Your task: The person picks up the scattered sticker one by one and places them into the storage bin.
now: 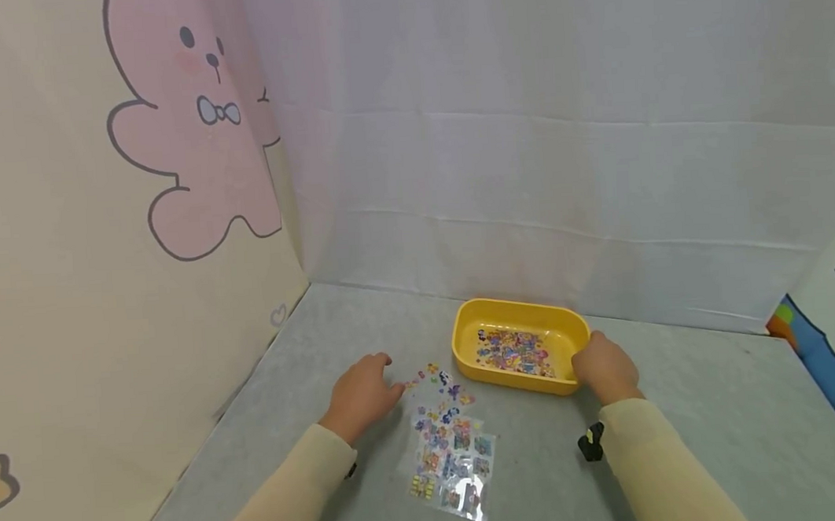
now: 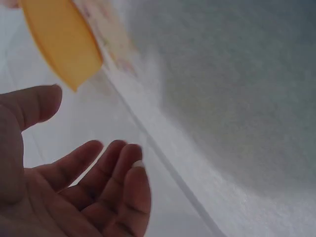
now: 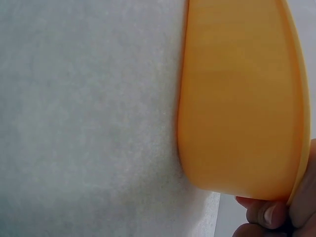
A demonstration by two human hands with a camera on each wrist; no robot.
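Pinching yellow tray (image 1: 512,379), right grip (image 1: 606,367), left grip (image 1: 361,397) beside stickers (image 1: 450,455)

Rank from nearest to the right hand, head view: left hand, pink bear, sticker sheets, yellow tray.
1. Yellow tray: gripped by the right hand.
2. Sticker sheets: front-left of the tray.
3. Left hand: left of the sheets.
4. Pink bear: on the left wall.

Stickers (image 1: 514,353) are being held in tray (image 1: 516,315); sheets (image 1: 460,467) are being carried by desk (image 1: 541,458), front-left of tray.
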